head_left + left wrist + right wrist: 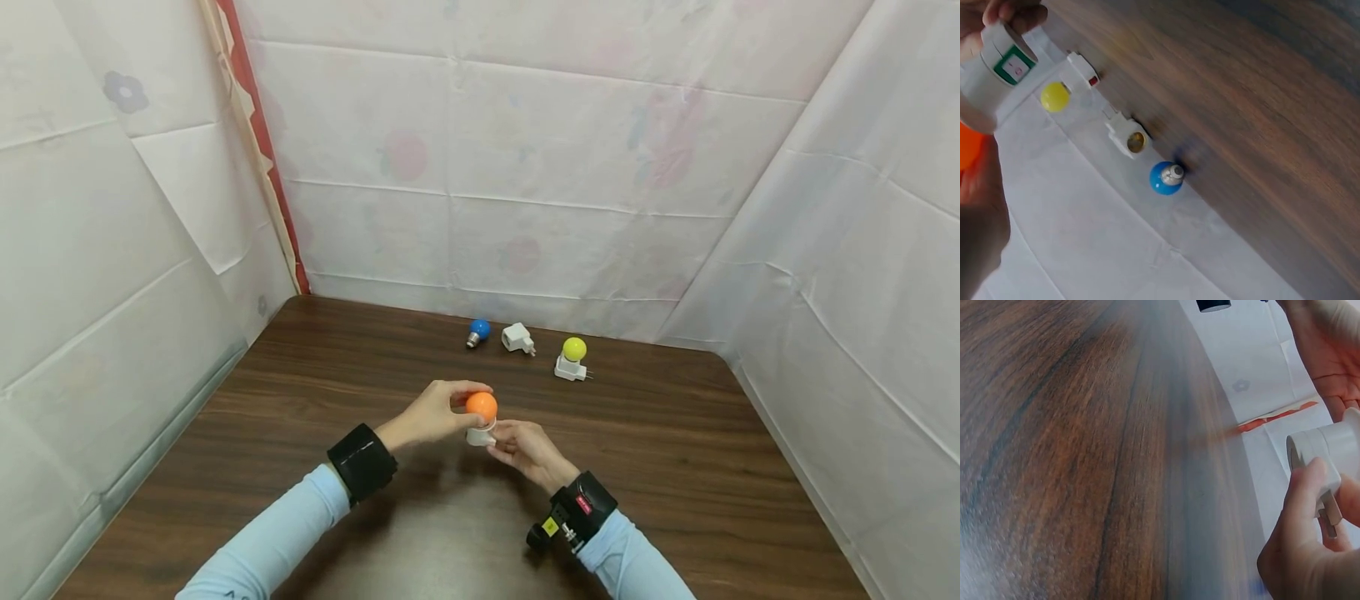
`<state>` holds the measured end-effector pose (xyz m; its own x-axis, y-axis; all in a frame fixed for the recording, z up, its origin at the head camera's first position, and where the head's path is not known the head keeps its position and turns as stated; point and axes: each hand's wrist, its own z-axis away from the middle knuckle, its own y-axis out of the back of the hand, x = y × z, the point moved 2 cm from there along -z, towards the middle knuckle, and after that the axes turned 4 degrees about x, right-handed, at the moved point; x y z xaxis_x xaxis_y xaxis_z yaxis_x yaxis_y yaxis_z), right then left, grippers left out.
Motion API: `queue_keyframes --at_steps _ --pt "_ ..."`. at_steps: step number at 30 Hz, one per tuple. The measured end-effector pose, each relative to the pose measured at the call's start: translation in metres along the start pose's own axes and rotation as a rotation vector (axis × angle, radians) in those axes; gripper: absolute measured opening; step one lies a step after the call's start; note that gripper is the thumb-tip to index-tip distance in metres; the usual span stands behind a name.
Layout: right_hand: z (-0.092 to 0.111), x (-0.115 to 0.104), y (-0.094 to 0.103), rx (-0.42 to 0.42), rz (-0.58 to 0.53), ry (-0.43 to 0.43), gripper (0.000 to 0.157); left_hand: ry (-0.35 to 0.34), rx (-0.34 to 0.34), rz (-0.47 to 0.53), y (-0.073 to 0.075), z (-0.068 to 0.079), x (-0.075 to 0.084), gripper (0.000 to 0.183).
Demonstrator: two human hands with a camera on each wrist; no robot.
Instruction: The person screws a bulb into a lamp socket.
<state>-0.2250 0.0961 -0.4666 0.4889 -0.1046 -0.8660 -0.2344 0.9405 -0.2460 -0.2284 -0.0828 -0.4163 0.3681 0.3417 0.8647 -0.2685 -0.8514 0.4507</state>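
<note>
An orange light bulb [482, 405] sits upright on a white plug-in lamp socket [480, 437] above the middle of the table. My left hand [437, 410] grips the bulb between thumb and fingers. From the right, my right hand [531, 450] pinches the socket near its plug end. The right wrist view shows flat metal prongs [1330, 512] by the fingers of that hand. A green-edged label [1014, 65] marks the socket's side in the left wrist view. How far the bulb's base is seated is hidden.
Along the table's back lie a blue bulb [480, 328], another white socket [516, 337] with its opening showing, and a yellow bulb [574, 348] fitted in a white socket [570, 369]. White sheeting [480, 242] hangs behind and at both sides of the brown table [675, 467].
</note>
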Motion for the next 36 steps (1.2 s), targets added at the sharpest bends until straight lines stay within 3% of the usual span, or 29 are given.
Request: queue_keyframes --at_steps 8,10,15,19,23,27,30,36 --pt "0.0 0.0 -0.001 -0.009 0.024 -0.009 0.037 -0.026 -0.134 0.07 0.005 -0.002 0.001 0.039" --pt "0.001 0.0 -0.001 -0.011 0.029 -0.008 0.037 -0.025 -0.152 0.085 0.007 -0.001 0.008 0.04" --pt "-0.001 0.001 -0.001 -0.013 0.031 0.0 0.037 -0.029 -0.156 0.1 0.007 -0.002 0.004 0.04" --pt "-0.001 0.0 -0.001 -0.01 0.028 0.009 0.036 -0.051 -0.095 0.078 0.002 -0.003 -0.005 0.042" --pt "-0.001 -0.002 -0.001 0.024 0.006 0.017 0.037 -0.076 0.036 -0.034 -0.004 -0.002 -0.003 0.045" --pt "-0.002 -0.002 -0.001 0.059 -0.019 0.027 0.038 -0.036 0.188 -0.121 -0.01 0.001 0.002 0.048" --pt "-0.002 -0.002 -0.001 0.071 -0.031 0.034 0.037 -0.012 0.266 -0.147 -0.012 0.003 0.005 0.049" --pt "-0.002 -0.002 -0.001 0.072 -0.04 0.032 0.038 -0.038 0.28 -0.189 -0.013 0.004 0.005 0.047"
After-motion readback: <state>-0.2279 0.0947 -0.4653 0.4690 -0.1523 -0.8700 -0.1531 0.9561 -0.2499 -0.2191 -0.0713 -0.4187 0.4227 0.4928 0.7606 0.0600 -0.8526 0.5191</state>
